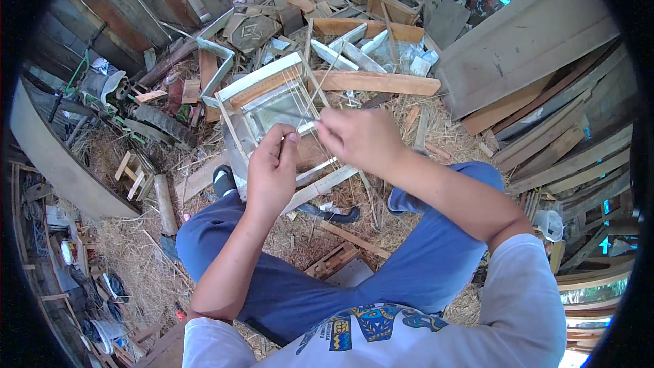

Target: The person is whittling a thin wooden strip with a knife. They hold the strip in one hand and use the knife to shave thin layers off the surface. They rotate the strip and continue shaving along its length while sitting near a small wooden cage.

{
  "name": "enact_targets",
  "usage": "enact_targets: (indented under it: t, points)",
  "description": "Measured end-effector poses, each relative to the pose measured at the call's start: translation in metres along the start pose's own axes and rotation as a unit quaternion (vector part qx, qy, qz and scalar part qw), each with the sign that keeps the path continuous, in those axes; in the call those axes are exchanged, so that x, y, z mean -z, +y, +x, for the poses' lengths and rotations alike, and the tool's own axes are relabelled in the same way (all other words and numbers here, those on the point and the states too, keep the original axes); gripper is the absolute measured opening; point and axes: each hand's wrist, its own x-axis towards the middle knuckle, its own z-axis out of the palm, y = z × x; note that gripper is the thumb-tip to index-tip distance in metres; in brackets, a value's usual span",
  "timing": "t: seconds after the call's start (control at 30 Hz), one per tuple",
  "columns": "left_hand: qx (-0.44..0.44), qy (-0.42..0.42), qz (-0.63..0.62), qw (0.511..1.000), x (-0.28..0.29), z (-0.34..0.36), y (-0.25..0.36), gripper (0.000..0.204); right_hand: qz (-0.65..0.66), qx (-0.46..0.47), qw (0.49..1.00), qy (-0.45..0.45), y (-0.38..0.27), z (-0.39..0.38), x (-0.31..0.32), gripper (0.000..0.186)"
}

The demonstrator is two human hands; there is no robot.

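The wooden frame (259,77) stands between the person's knees, its four sides joined into an open box shape. Several thin pale strings (294,86) run lengthwise near its right side, while its left part shows none, so the stringing looks only partly done (the hands hide the middle, so I cannot count the strands).

Over the frame's middle, the left hand (271,172) has thumb and forefinger pressed together; whether anything lies between them I cannot tell. The right hand (364,138) is curled closed, seemingly pinching a thin dark stick (297,117).

The frame's top rail is flat and whitish, its side rails slim and raw. Inside it sits a smooth, greyish-green panel (272,114). Right of the frame lies a rough, reddish plank (381,83); left of it, a ridged black tyre (161,123) rests among dry, stringy straw (150,266).
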Motion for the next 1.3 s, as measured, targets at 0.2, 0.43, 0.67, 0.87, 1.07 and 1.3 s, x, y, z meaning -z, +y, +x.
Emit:
enact_targets:
  t: [0.2, 0.43, 0.67, 0.87, 1.07, 1.3]
  points:
    - [0.006, -0.004, -0.008, 1.000, -0.001, 0.001, -0.002, 0.014, 0.014, -0.058, 0.997, 0.041, 0.027, 0.015, -0.001, 0.017]
    - [0.064, -0.053, -0.074, 0.994, -0.007, 0.000, -0.002, 0.013, -0.022, -0.043, 0.997, 0.057, 0.089, 0.024, -0.004, 0.016]
    - [0.064, -0.067, -0.081, 0.992, -0.008, -0.002, -0.007, 0.012, 0.453, -0.349, 0.819, 0.048, 0.094, 0.035, 0.017, 0.036]
    - [0.060, -0.101, -0.067, 0.991, -0.019, -0.001, -0.008, 0.010, 0.588, -0.344, 0.731, 0.028, 0.081, 0.030, 0.019, 0.024]
    - [0.067, -0.134, -0.078, 0.986, -0.020, -0.005, -0.004, 0.009, 0.613, -0.337, 0.714, 0.038, 0.079, 0.031, 0.017, 0.019]
    - [0.125, -0.170, -0.153, 0.965, -0.018, -0.001, -0.004, 0.019, 0.607, -0.311, 0.731, 0.015, 0.061, 0.029, 0.015, 0.021]
